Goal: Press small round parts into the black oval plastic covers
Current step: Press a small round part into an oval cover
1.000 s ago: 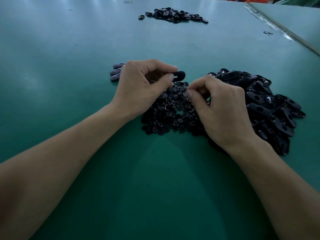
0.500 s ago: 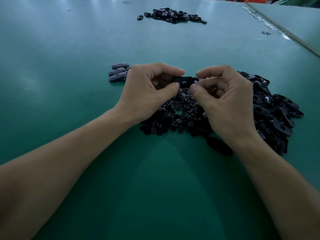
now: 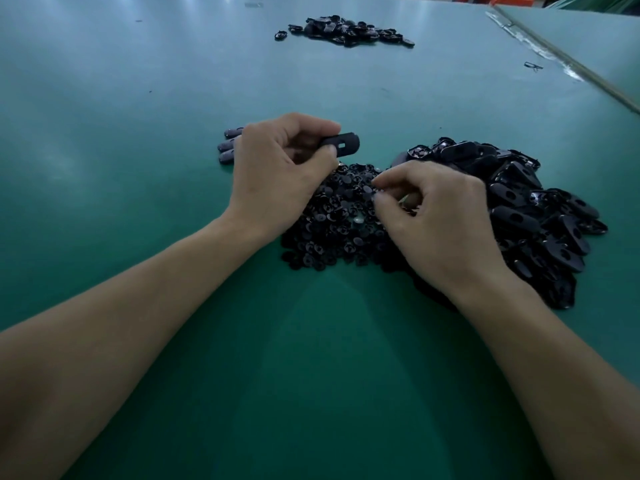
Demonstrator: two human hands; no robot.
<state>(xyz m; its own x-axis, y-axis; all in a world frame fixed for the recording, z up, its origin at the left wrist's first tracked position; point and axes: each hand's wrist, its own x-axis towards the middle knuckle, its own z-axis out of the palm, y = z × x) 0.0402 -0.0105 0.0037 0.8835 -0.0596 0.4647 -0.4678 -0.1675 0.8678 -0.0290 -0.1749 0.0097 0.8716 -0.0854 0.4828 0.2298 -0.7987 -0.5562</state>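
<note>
1. Green matte tabletop (image 3: 138, 98) fills nearly all of my feed, with soft glare at the far left and a pale strip (image 3: 554, 53) running along a seam at the far right.
2. I see the left hand (image 3: 277, 171) raised just over the table, its thumb and curled fingers clamped on one black oval plastic cover (image 3: 341, 144). The cover sticks out to the right of the fingertips, lies roughly level, and shows a small slot in the face turned towards me.
3. Below that cover, between the two hands, a heap of small black round parts (image 3: 332, 223) lies on the table.
4. The right hand (image 3: 440, 223) sits low over the right side of that heap with its fingers curled. Its forefinger and thumb tips are close together, right down among the parts. From my feed I cannot tell whether a round part is pinched between them.
5. To the right of that hand is a loose pile of black oval covers (image 3: 540, 216). It runs up against the heap, and the right wrist hides its near edge.
6. Behind the left hand, a short row of dark oval pieces (image 3: 230, 147) lies side by side on the table, partly hidden by the knuckles.
7. Far across the table, well apart from everything near me, sits another dark pile of plastic pieces (image 3: 346, 29). A small dark item (image 3: 533, 66) lies alone near the pale strip, too small for me to make out.
</note>
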